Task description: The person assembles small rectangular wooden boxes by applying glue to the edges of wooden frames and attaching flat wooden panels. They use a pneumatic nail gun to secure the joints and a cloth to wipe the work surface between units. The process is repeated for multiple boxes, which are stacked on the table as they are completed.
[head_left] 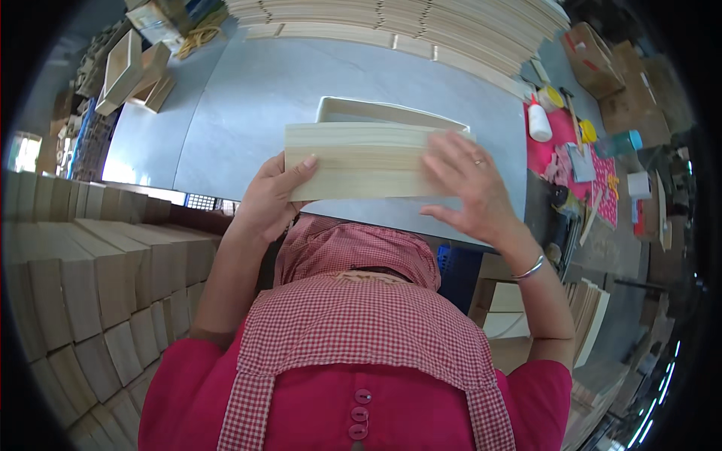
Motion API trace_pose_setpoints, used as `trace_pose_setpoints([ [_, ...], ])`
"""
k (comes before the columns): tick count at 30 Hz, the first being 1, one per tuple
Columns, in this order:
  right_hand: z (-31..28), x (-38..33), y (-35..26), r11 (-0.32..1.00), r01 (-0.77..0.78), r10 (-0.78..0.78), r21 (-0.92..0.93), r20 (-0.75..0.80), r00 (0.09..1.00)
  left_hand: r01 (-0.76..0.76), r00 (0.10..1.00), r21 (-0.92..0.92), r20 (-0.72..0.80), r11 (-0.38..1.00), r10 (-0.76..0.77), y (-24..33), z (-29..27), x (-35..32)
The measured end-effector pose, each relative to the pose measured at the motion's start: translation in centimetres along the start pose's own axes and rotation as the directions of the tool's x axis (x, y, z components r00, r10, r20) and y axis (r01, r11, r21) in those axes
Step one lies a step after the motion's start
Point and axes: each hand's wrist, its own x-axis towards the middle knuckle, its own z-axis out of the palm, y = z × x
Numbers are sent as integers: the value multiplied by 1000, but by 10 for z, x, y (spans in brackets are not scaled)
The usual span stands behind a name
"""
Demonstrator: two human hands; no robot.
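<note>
A flat, pale wooden board (pixel 368 161) with straight grain is held over the near part of the table. My left hand (pixel 282 186) grips its left end, thumb on the upper face and fingers underneath. My right hand (pixel 470 180) rests on or just above the board's right end, fingers stretched out and thumb apart; the fingertips are smeared by motion. Behind the board, a shallow light-coloured box (pixel 391 111) lies on the table, its near side hidden by the board.
Long wooden strips (pixel 406 19) are stacked along the table's (pixel 248 98) far edge. Small wooden boxes (pixel 124 71) stand at far left. A white glue bottle (pixel 538 122) and tools lie on pink cloth at right. Wooden blocks (pixel 98 278) pile up beside my left arm.
</note>
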Motion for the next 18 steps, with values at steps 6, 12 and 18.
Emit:
trace_pose_setpoints([
  [6,-9,11,32,997,-73,70,39,83,994,-9,1000,26,16,1000,9,7,-21,20],
  [12,-13,12,60,981,-190,190,42,-13,982,-207,944,580,-93,788,316,16,-54,47],
  [18,3,17,65,990,-137,138,-13,69,988,-162,902,903,-28,398,432,-14,-56,50],
])
